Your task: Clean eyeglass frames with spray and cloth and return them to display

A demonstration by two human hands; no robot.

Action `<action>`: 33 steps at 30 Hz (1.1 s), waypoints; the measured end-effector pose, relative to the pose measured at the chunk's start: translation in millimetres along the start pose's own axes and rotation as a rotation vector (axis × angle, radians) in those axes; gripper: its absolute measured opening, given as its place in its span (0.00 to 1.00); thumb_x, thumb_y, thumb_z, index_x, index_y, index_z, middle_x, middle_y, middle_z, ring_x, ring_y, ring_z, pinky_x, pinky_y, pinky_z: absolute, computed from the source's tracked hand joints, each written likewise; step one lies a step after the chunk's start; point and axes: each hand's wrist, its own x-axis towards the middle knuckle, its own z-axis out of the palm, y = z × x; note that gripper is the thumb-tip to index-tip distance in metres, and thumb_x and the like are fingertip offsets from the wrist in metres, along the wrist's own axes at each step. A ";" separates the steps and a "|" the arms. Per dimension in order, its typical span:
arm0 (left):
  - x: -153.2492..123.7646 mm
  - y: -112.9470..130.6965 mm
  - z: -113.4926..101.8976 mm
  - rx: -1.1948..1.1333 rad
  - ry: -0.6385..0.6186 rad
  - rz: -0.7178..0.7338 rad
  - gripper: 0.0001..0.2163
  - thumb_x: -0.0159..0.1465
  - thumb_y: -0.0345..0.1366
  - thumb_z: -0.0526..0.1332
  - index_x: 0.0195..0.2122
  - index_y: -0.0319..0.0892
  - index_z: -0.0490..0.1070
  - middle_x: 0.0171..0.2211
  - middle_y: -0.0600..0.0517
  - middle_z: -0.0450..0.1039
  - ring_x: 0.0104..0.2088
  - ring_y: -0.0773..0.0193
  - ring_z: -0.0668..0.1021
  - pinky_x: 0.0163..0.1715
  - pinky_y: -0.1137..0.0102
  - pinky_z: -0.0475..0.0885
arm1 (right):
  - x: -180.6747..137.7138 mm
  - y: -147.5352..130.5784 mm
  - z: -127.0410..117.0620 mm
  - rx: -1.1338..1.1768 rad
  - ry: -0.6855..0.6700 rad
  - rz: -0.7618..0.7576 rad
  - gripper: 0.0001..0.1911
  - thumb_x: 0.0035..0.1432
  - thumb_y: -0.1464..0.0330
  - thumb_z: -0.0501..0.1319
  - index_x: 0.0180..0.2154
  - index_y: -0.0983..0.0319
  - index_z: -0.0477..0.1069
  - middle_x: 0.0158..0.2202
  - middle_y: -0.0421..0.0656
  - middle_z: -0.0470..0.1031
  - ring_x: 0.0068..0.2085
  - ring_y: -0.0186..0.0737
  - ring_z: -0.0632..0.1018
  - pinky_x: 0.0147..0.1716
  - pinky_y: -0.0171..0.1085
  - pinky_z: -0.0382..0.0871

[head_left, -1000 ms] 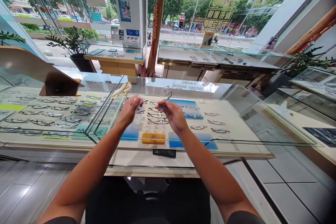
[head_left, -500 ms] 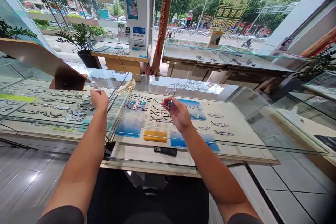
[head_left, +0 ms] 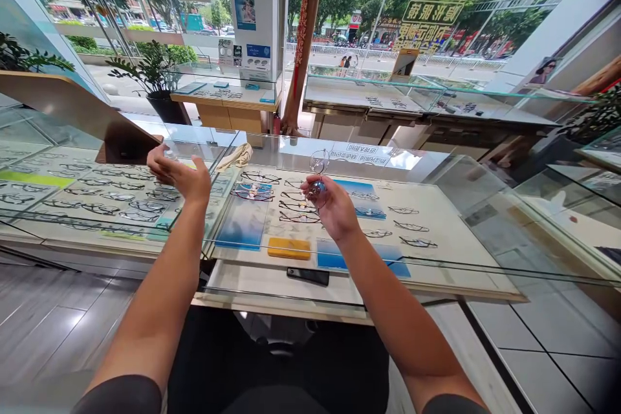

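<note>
My right hand (head_left: 334,208) pinches a pair of thin-rimmed eyeglasses (head_left: 319,160) over the glass counter. One round lens stands up above my fingertips, and the other is partly covered by them. On the left, my left hand (head_left: 182,173) is open with fingers and thumb spread, above the counter top beside a brown slanted board (head_left: 129,142). I cannot make out the small spray bottle near this hand. A crumpled beige cloth (head_left: 236,156) lies on the glass between my hands.
Under the glass are rows of eyeglass frames (head_left: 259,178), blue sheets (head_left: 240,229) and an orange case (head_left: 289,248). A black phone (head_left: 308,276) lies near the front edge. Glass display cases (head_left: 363,100) and a potted plant (head_left: 162,100) stand beyond the counter.
My left hand has let go of the small white spray bottle and spread its fingers. My right hand still holds the eyeglasses in nearly the same place.
</note>
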 end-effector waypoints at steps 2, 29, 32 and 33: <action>-4.7 11.8 -1.5 -0.042 -0.034 0.101 0.31 0.64 0.34 0.64 0.67 0.39 0.58 0.71 0.31 0.61 0.73 0.40 0.64 0.73 0.48 0.58 | 0.8 -0.8 -0.3 0.005 0.003 0.002 0.16 0.62 0.52 0.69 0.41 0.57 0.84 0.39 0.45 0.84 0.41 0.42 0.80 0.43 0.41 0.75; 40.2 56.8 103.1 0.111 -0.748 0.118 0.13 0.74 0.41 0.55 0.39 0.40 0.75 0.48 0.30 0.81 0.51 0.40 0.80 0.51 0.53 0.69 | 5.4 -0.8 -3.9 0.029 -0.017 -0.019 0.17 0.63 0.51 0.68 0.42 0.58 0.84 0.39 0.46 0.86 0.41 0.43 0.81 0.42 0.41 0.76; 53.7 73.8 90.4 -0.039 -0.646 0.114 0.13 0.76 0.39 0.51 0.38 0.42 0.71 0.45 0.37 0.80 0.47 0.48 0.79 0.50 0.58 0.70 | 7.2 -1.5 -3.7 0.045 -0.023 -0.030 0.17 0.63 0.52 0.69 0.41 0.58 0.84 0.38 0.45 0.86 0.40 0.41 0.81 0.42 0.40 0.76; 58.1 80.4 85.8 -0.087 -0.614 0.117 0.13 0.77 0.40 0.51 0.37 0.43 0.70 0.44 0.39 0.80 0.46 0.50 0.78 0.49 0.60 0.70 | 8.0 -1.7 -3.9 0.040 -0.023 -0.031 0.17 0.63 0.52 0.69 0.41 0.58 0.84 0.39 0.46 0.86 0.40 0.41 0.80 0.42 0.40 0.76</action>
